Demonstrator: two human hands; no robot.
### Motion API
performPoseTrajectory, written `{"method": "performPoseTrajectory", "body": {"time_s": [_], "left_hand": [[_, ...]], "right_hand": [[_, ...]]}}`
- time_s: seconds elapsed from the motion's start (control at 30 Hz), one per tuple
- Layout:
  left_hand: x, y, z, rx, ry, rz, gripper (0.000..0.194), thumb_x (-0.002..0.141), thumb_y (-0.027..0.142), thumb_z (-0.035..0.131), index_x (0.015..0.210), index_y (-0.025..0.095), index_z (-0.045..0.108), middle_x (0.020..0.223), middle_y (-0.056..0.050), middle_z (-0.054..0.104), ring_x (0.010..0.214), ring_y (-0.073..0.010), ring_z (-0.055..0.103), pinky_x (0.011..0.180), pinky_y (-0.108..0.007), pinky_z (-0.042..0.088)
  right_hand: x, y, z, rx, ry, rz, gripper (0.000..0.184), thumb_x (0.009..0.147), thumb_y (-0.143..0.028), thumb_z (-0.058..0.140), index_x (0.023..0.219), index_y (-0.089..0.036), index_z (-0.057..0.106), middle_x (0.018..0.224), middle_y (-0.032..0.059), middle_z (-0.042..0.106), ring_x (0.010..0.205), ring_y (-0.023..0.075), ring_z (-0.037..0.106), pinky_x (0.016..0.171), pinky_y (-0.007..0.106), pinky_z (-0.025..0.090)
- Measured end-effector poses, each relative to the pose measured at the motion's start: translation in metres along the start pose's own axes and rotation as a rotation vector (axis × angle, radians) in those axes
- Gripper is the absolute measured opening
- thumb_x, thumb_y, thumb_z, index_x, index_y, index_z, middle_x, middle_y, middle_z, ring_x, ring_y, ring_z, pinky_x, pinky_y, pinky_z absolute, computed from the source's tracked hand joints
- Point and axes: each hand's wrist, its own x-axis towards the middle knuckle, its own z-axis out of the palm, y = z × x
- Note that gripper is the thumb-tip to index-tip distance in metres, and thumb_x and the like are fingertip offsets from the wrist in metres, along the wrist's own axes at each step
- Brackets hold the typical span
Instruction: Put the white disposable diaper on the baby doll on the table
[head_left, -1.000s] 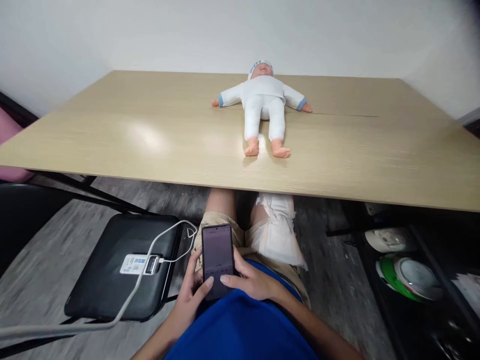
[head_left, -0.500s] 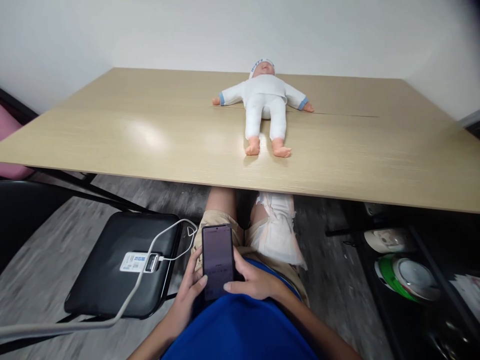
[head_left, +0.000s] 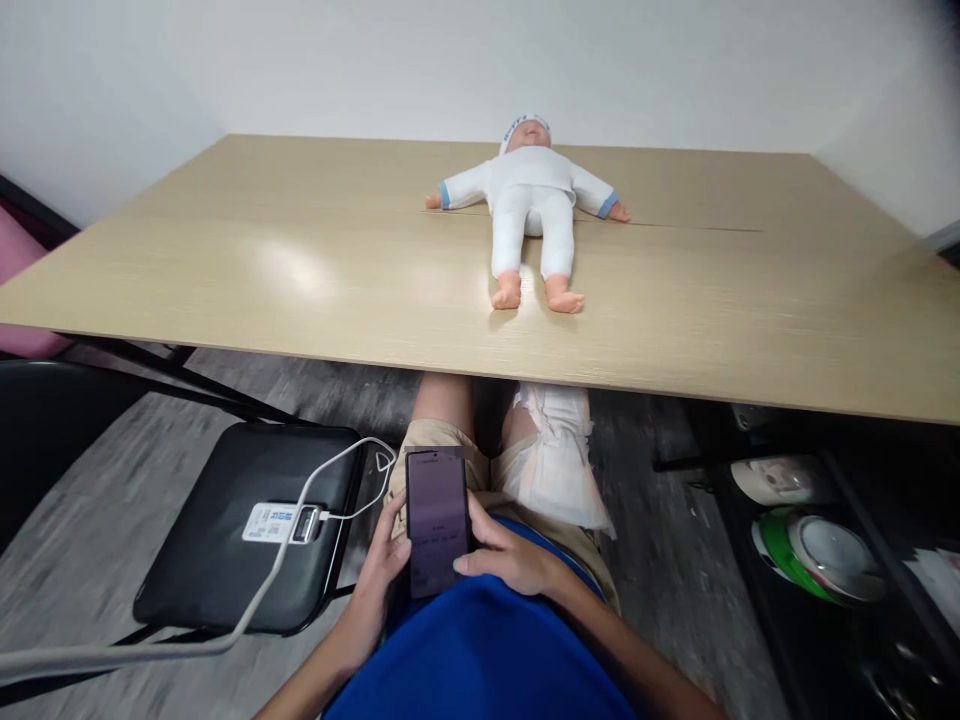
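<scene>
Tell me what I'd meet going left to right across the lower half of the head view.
Black square padded stool, left hand, dark rectangular smartphone, right hand, round green-and-white object.

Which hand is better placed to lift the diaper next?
Probably the right hand: the diaper lies on the right thigh, close by; the left hand is across the phone, farther away.

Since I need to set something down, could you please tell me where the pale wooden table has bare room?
The table is bare on both sides of the white-clothed baby doll, and in a strip nearer than its feet. It is crowded at the lap: left hand and right hand hold a black phone beside a white diaper.
</scene>
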Motion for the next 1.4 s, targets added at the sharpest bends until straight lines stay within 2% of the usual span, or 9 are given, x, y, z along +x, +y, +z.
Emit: {"method": "performPoseTrajectory", "body": {"time_s": [0.17, 0.33, 0.47, 0.67, 0.8, 1.03, 1.2, 1.33, 1.4], "left_hand": [[0.003, -0.008, -0.005, 0.053, -0.039, 0.022, 0.096, 0.091, 0.058, 0.083, 0.172, 0.030, 0.040, 0.147, -0.015, 0.074, 0.136, -0.0401, 0.069, 0.120, -0.053, 0.052], [0.003, -0.012, -0.006, 0.082, -0.087, 0.047, 0.105, 0.096, 0.053, 0.081, 0.178, 0.032, 0.019, 0.140, -0.015, 0.078, 0.125, -0.0365, 0.076, 0.110, -0.048, 0.059], [0.001, -0.010, -0.004, 0.096, -0.140, 0.063, 0.111, 0.098, 0.046, 0.081, 0.179, 0.033, 0.006, 0.139, -0.014, 0.078, 0.125, -0.0342, 0.077, 0.110, -0.046, 0.059], [0.004, -0.008, 0.005, 0.125, -0.033, 0.105, 0.104, 0.094, 0.047, 0.085, 0.175, 0.029, 0.021, 0.121, -0.011, 0.084, 0.106, -0.0317, 0.081, 0.103, -0.045, 0.062], [0.005, -0.007, 0.009, 0.147, -0.023, 0.103, 0.107, 0.092, 0.048, 0.087, 0.175, 0.029, 0.022, 0.117, -0.010, 0.085, 0.102, -0.0331, 0.082, 0.094, -0.044, 0.064], [0.005, -0.006, 0.006, 0.125, -0.047, 0.090, 0.112, 0.093, 0.047, 0.086, 0.177, 0.029, 0.014, 0.123, -0.012, 0.084, 0.117, -0.0375, 0.079, 0.100, -0.047, 0.064], [0.004, -0.006, 0.003, 0.104, -0.081, 0.082, 0.105, 0.095, 0.053, 0.082, 0.176, 0.028, 0.020, 0.134, -0.015, 0.080, 0.131, -0.0401, 0.073, 0.109, -0.050, 0.061], [0.003, -0.004, 0.003, 0.122, -0.101, 0.090, 0.099, 0.097, 0.053, 0.080, 0.175, 0.028, 0.024, 0.141, -0.017, 0.077, 0.135, -0.0402, 0.071, 0.115, -0.052, 0.057], [0.002, -0.003, 0.004, 0.140, -0.103, 0.084, 0.096, 0.097, 0.053, 0.079, 0.174, 0.029, 0.027, 0.144, -0.017, 0.076, 0.136, -0.0399, 0.070, 0.117, -0.051, 0.056]], "right_hand": [[0.002, -0.008, 0.002, 0.056, -0.016, -0.007, 0.097, 0.093, -0.027, 0.074, 0.177, -0.029, 0.025, 0.173, 0.0058, 0.047, 0.159, 0.0277, 0.043, 0.135, 0.046, 0.028], [0.002, -0.006, 0.001, 0.040, -0.013, 0.004, 0.099, 0.092, -0.027, 0.074, 0.178, -0.029, 0.023, 0.175, 0.0053, 0.043, 0.164, 0.0271, 0.035, 0.137, 0.044, 0.023], [0.001, -0.001, -0.001, 0.031, -0.033, -0.003, 0.103, 0.093, -0.028, 0.075, 0.179, -0.029, 0.018, 0.179, 0.0072, 0.037, 0.162, 0.0279, 0.038, 0.136, 0.045, 0.024], [0.001, -0.001, -0.001, 0.012, -0.032, -0.022, 0.103, 0.094, -0.030, 0.076, 0.179, -0.031, 0.017, 0.176, 0.0062, 0.043, 0.160, 0.0278, 0.042, 0.134, 0.045, 0.029], [0.001, -0.005, 0.002, 0.025, -0.012, -0.021, 0.100, 0.094, -0.031, 0.077, 0.178, -0.030, 0.023, 0.172, 0.0060, 0.048, 0.157, 0.0277, 0.046, 0.134, 0.046, 0.031], [0.003, -0.015, 0.012, 0.178, 0.133, -0.059, 0.064, 0.100, -0.040, 0.072, 0.162, -0.029, 0.055, 0.157, 0.0064, 0.064, 0.146, 0.0294, 0.058, 0.127, 0.046, 0.041], [0.014, -0.019, 0.006, 0.024, 0.359, -0.101, 0.054, 0.102, -0.059, 0.068, 0.146, -0.027, 0.068, 0.140, 0.0080, 0.073, 0.142, 0.0311, 0.059, 0.125, 0.047, 0.044], [0.028, -0.018, -0.003, -0.100, 0.539, -0.141, 0.043, 0.102, -0.064, 0.068, 0.116, -0.025, 0.077, 0.113, 0.0067, 0.075, 0.123, 0.0303, 0.065, 0.115, 0.042, 0.051], [0.033, -0.017, -0.006, -0.169, 0.599, -0.149, 0.043, 0.102, -0.066, 0.066, 0.102, -0.024, 0.075, 0.098, 0.0052, 0.071, 0.107, 0.0272, 0.065, 0.102, 0.039, 0.055]]}}
